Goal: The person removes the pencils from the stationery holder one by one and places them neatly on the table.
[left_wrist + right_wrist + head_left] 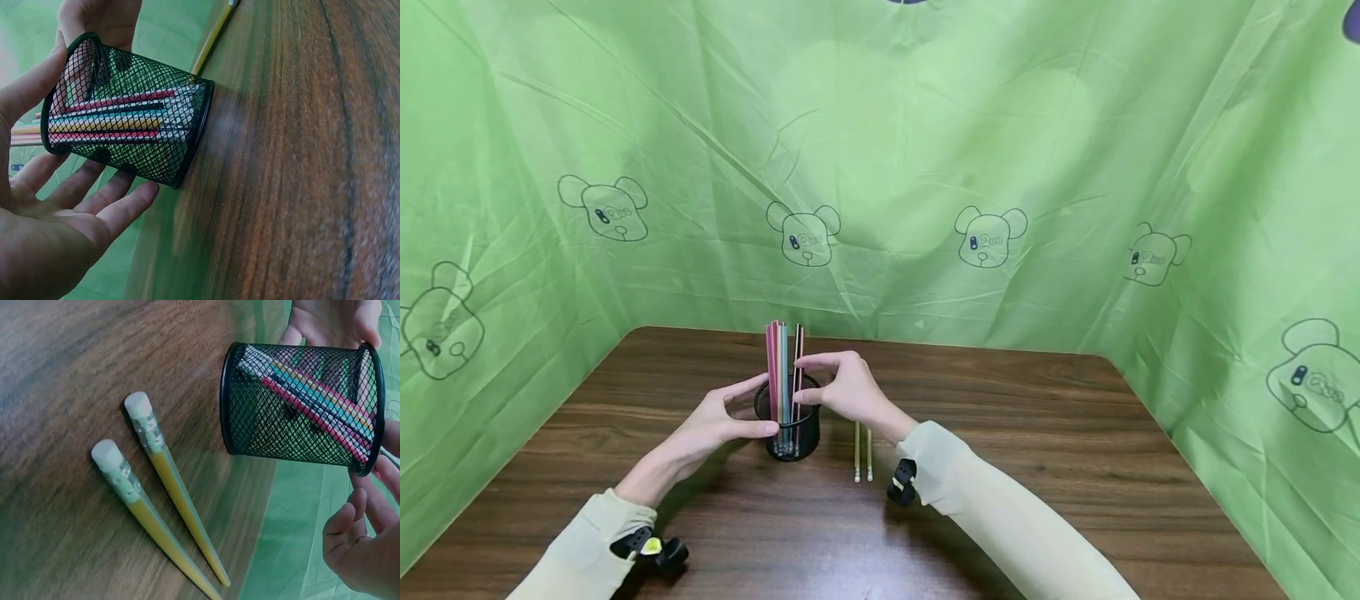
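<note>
A black mesh pencil cup (806, 437) stands on the table with several pencils (774, 358) in it, pink, red, light blue and dark ones. My left hand (706, 423) holds the cup from the left, thumb at the front of the rim and index finger at the back. Above the rim, my right hand (848, 390) pinches dark and red pencils (799, 342) at the cup's right side. Their eraser ends show through the mesh, low in the cup, in the left wrist view. Two yellow pencils (181, 494) with white erasers lie side by side, right of the cup.
The brown wooden table (1037, 433) extends to both sides and toward the front. Green cloth (895, 150) with printed bear heads hangs behind and beside it. Each sleeve carries a black wrist device (902, 482).
</note>
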`<state>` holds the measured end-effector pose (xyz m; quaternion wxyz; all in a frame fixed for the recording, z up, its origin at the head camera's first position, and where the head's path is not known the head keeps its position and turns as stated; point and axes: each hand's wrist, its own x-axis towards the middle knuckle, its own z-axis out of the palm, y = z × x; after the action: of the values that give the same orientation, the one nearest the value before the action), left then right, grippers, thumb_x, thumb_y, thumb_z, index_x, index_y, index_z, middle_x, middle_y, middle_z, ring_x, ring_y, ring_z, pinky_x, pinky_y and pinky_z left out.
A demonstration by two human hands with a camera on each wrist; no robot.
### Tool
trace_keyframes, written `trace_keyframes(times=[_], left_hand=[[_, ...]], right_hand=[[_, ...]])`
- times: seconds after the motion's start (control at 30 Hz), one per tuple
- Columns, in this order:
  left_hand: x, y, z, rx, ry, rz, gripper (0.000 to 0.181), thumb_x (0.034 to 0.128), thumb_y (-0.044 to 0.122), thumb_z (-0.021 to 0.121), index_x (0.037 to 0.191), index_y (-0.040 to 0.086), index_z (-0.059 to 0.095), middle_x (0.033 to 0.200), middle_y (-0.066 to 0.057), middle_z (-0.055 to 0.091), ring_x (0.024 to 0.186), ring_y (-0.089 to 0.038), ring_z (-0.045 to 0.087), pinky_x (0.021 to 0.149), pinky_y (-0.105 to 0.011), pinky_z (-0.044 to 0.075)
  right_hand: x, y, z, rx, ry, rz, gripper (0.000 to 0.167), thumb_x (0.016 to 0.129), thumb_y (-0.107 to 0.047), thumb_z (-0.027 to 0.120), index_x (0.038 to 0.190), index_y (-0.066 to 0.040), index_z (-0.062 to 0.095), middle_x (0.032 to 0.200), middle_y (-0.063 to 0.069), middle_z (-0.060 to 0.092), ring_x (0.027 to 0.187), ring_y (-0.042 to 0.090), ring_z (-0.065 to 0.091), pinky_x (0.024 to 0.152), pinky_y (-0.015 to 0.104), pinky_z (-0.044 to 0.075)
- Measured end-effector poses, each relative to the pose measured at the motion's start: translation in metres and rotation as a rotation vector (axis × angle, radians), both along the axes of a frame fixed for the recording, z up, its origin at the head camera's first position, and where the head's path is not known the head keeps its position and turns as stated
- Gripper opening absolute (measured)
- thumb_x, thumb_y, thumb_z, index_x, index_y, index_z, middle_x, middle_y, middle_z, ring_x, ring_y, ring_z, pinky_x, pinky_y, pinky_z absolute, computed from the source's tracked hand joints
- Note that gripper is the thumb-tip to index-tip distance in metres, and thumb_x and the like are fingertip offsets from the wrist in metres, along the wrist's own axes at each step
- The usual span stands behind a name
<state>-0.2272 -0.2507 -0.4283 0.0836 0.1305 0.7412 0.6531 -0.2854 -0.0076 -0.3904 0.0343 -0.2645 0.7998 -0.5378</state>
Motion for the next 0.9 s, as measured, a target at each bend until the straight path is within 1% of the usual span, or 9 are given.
trace_keyframes(times=[0.07,0.13,0.27,0.33,0.4,0.5,0.63,0.73,0.9], left_hand=[[-0.0002,0.0003,0.0003,0.000,0.000,-0.001,0.085,0.0902,0.013,0.084,0.163,0.012,0.040,0.156,-0.022,0.050,0.131,-0.037,0.059,0.100,-0.031,0.048],[-0.0002,0.0004,0.0003,0.000,-0.001,0.002,0.085,0.0901,0.013,0.084,0.163,0.012,0.040,0.155,-0.022,0.050,0.130,-0.038,0.059,0.100,-0.031,0.048],[0.0004,0.0003,0.0004,-0.007,-0.005,0.005,0.085,0.0901,0.013,0.084,0.163,0.013,0.041,0.155,-0.022,0.050,0.130,-0.037,0.060,0.101,-0.032,0.048],[0.0006,0.0002,0.0007,-0.011,-0.006,0.008,0.085,0.0900,0.013,0.084,0.163,0.013,0.041,0.155,-0.022,0.050,0.129,-0.037,0.060,0.100,-0.032,0.048],[0.0005,0.0002,0.0010,-0.012,-0.005,0.007,0.085,0.0900,0.013,0.085,0.163,0.013,0.041,0.156,-0.022,0.050,0.129,-0.037,0.060,0.100,-0.032,0.048],[0.0005,0.0000,0.0011,-0.009,-0.005,0.007,0.085,0.0900,0.013,0.084,0.163,0.012,0.041,0.156,-0.023,0.049,0.130,-0.038,0.060,0.100,-0.031,0.048],[0.0001,0.0002,0.0005,0.002,-0.005,0.001,0.085,0.0904,0.013,0.084,0.163,0.011,0.040,0.156,-0.024,0.048,0.131,-0.039,0.058,0.099,-0.030,0.049],[-0.0005,0.0004,-0.0003,0.004,0.003,0.001,0.085,0.0903,0.012,0.084,0.163,0.010,0.040,0.155,-0.025,0.050,0.132,-0.039,0.058,0.100,-0.029,0.049],[-0.0011,0.0000,-0.0012,0.003,0.014,0.001,0.085,0.0901,0.012,0.084,0.163,0.010,0.040,0.153,-0.025,0.051,0.131,-0.040,0.058,0.100,-0.029,0.048]], right_hand=[[0.0002,-0.0002,-0.0005,-0.009,-0.007,0.009,0.045,0.082,-0.006,0.091,0.125,-0.008,0.078,0.120,0.008,0.077,0.110,0.025,0.072,0.095,0.036,0.055],[0.0003,-0.0007,-0.0009,-0.029,-0.009,0.017,0.044,0.082,-0.004,0.090,0.124,-0.006,0.078,0.119,0.009,0.077,0.111,0.025,0.073,0.097,0.040,0.055],[0.0000,-0.0020,-0.0014,-0.070,-0.001,0.021,0.043,0.082,0.000,0.089,0.123,-0.004,0.078,0.117,0.015,0.077,0.098,0.024,0.075,0.088,0.034,0.057],[0.0004,-0.0023,-0.0005,-0.078,0.006,0.020,0.043,0.082,0.000,0.089,0.123,-0.005,0.078,0.116,0.015,0.077,0.090,0.021,0.075,0.081,0.028,0.056],[0.0006,-0.0024,0.0001,-0.084,0.010,0.021,0.044,0.081,0.001,0.089,0.124,-0.005,0.078,0.114,0.014,0.078,0.087,0.019,0.074,0.077,0.025,0.054],[0.0005,-0.0025,0.0004,-0.062,0.046,0.008,0.045,0.080,-0.002,0.091,0.123,-0.007,0.078,0.107,0.010,0.079,0.083,0.017,0.070,0.075,0.024,0.052],[-0.0002,-0.0020,0.0007,-0.040,0.102,-0.032,0.045,0.079,-0.004,0.092,0.122,-0.009,0.079,0.100,0.009,0.078,0.084,0.019,0.070,0.075,0.027,0.053],[-0.0013,-0.0011,0.0017,-0.061,0.111,-0.065,0.046,0.079,-0.004,0.092,0.122,-0.010,0.079,0.101,0.008,0.078,0.087,0.020,0.072,0.072,0.026,0.054],[-0.0021,0.0009,0.0043,-0.153,0.077,-0.082,0.047,0.080,-0.003,0.091,0.125,-0.009,0.078,0.113,0.006,0.076,0.089,0.026,0.076,0.065,0.025,0.055]])
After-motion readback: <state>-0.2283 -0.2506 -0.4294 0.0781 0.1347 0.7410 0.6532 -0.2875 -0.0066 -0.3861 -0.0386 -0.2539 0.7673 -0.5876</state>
